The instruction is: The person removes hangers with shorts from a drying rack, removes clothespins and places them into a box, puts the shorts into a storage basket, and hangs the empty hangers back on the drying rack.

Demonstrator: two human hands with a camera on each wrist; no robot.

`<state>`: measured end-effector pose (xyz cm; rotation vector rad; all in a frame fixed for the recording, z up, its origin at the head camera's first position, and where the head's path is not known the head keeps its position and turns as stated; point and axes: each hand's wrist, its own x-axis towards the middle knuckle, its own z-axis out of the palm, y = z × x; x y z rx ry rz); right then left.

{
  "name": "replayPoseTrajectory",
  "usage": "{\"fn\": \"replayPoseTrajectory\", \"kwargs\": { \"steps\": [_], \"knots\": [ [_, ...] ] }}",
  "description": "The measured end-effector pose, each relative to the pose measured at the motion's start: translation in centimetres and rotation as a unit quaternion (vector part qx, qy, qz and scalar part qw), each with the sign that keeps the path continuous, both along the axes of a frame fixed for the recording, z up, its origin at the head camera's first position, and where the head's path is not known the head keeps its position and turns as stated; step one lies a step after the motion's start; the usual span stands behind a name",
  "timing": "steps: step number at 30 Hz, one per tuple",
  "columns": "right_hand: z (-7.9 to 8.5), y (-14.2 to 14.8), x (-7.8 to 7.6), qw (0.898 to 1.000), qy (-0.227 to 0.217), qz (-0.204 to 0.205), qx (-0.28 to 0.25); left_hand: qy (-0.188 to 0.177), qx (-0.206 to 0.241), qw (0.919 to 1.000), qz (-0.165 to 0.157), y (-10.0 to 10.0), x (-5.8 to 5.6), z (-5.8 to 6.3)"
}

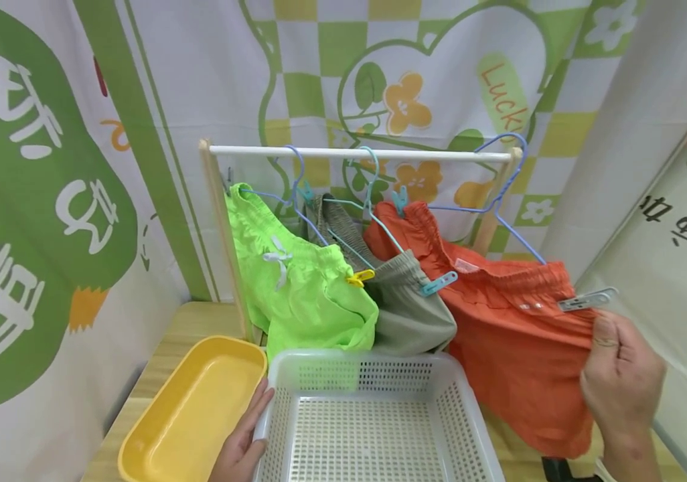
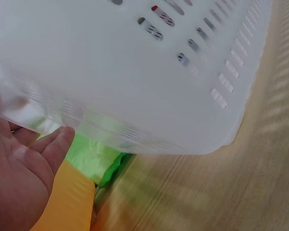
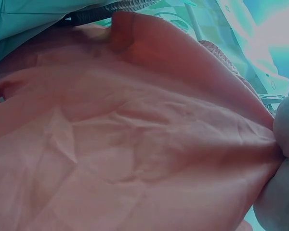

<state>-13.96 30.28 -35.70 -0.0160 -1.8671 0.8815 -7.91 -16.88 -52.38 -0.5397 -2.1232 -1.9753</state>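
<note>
My right hand (image 1: 623, 371) pinches the side of the orange-red shorts (image 1: 518, 348) just below the waistband and draws the cloth out to the right. Those shorts hang from a blue hanger (image 1: 494, 201), with a grey clothespin (image 1: 587, 299) at the right end of the waistband and a blue clothespin (image 1: 400, 200) at the left. In the right wrist view the shorts (image 3: 135, 144) fill most of the frame, bunched between thumb and finger. My left hand (image 1: 244, 435) holds the left rim of a white perforated basket (image 1: 479, 428); its underside (image 2: 111, 72) shows in the left wrist view.
Lime green shorts (image 1: 301, 281) and grey shorts (image 1: 410, 301) hang beside the red pair on a small rack with a white rod (image 1: 343, 153). A yellow tray (image 1: 193, 415) lies left of the basket on the wooden table (image 1: 199, 321). Printed curtains surround the table.
</note>
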Motion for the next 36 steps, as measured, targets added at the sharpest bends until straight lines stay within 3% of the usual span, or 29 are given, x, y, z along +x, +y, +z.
{"fn": "replayPoseTrajectory", "kwargs": {
  "steps": [3,12,28,34,36],
  "knots": [
    [-0.2,0.2,0.1,1.0,0.006,0.003,0.001,-0.007,0.0,0.9999,0.007,0.0,0.1,-0.1],
    [-0.6,0.9,1.1,1.0,-0.002,0.018,-0.013,0.042,0.007,0.999,-0.011,-0.3,-0.4,-0.3],
    [-4.3,3.9,3.8,0.995,-0.061,0.007,-0.081,0.076,0.003,0.9969,-0.021,-0.6,-0.4,-0.2],
    [-4.8,5.3,4.6,0.984,-0.116,-0.021,-0.13,0.058,0.008,0.9981,-0.018,-0.4,-0.2,-0.2],
    [-4.9,5.8,4.8,0.975,-0.151,-0.028,-0.163,0.049,0.01,0.9986,-0.018,-0.4,-0.2,-0.3]
  ]
}}
